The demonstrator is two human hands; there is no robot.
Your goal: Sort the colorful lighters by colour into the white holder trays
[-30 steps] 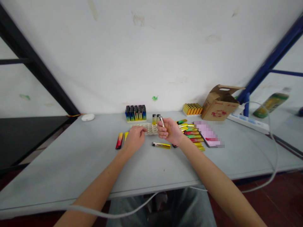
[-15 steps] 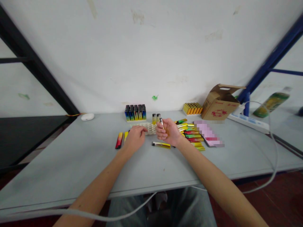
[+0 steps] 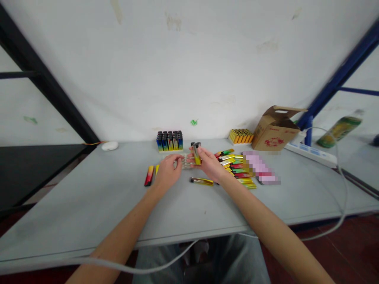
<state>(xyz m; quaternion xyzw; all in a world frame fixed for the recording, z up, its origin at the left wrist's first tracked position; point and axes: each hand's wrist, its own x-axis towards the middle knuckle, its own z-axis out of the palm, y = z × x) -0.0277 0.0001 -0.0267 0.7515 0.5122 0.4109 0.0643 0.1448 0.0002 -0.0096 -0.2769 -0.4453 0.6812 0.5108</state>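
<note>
My right hand is closed on a yellow lighter, held tilted over the right end of a pale slotted tray. Behind the held lighter, the dark tops of two standing lighters show. My left hand rests at the tray's left part, its fingers curled; whatever they may hold is hidden. Left of it a red and yellow lighter lies on the table, with a yellow one partly behind the hand. A single yellow lighter lies in front of the tray.
Loose coloured lighters lie in a pile at right, beside a pinkish blurred item. Behind stand a tray of blue lighters, a tray of yellow-orange ones and an open carton. A power strip and white cable lie farther right.
My right hand has moved slightly left and turned, bringing the lighter in front of the standing ones. My left hand has barely shifted.
</note>
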